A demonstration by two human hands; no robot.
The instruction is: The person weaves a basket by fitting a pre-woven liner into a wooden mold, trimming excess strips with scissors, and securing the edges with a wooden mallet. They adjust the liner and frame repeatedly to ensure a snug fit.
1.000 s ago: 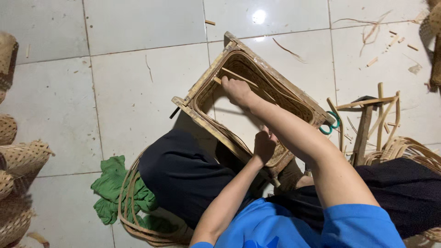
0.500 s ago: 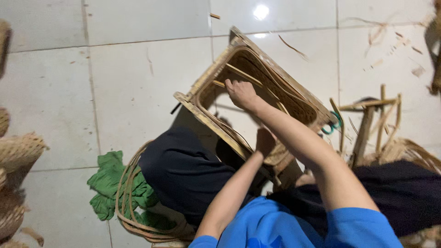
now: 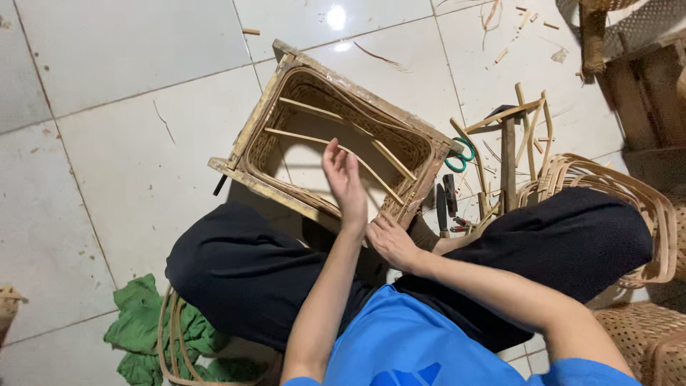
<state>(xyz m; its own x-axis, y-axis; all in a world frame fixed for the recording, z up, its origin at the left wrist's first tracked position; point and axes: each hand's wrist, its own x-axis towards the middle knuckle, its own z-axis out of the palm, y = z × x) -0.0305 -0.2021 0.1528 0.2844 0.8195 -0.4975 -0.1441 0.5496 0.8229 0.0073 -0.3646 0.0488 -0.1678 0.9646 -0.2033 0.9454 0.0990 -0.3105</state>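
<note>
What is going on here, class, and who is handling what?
A person sits cross-legged on a tiled floor with a rectangular woven basket frame propped against their legs. The left hand is raised with open fingers over the frame's inside; the right hand rests at its near rim. Green-handled scissors and a green cloth lie nearby.

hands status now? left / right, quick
Left hand: open, fingers spread over the rattan basket frame, holding nothing.
Right hand: resting at the frame's near edge; can't tell if it grips anything.
</note>
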